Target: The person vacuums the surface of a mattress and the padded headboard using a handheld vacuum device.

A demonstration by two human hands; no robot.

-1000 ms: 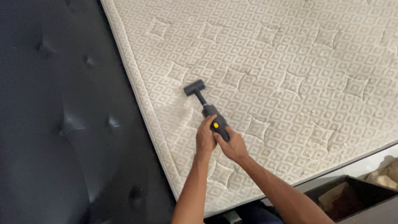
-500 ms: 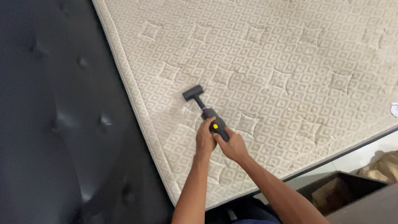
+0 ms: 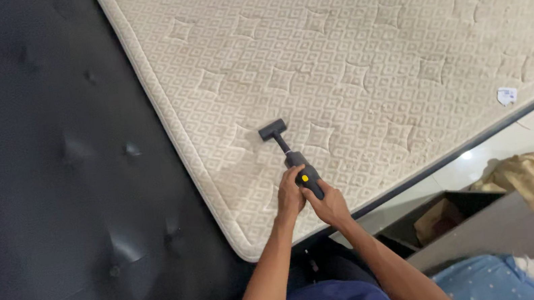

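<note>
Shifted toward mattress corner since earlier frame: black handheld vacuum with yellow button. Left hand, right hand fingers wrapped round handle; long axis toward 11 o'clock, nozzle on cream quilted mattress.

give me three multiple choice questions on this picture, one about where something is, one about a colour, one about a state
1. Where does the brush head of the handheld vacuum rest?
A. on the dark headboard
B. on the mattress top near its corner
C. on the floor

2. What colour is the round button on the vacuum's body?
A. yellow
B. red
C. blue

3. How is the vacuum held?
A. it lies loose, no hand on it
B. by one hand only
C. by both hands together

Answers:
1. B, the head sits on the patterned cream mattress, beside the tufted black headboard.
2. A, a yellow dot shows on the dark body.
3. C, the left hand and the right hand both close on the handle.
</note>
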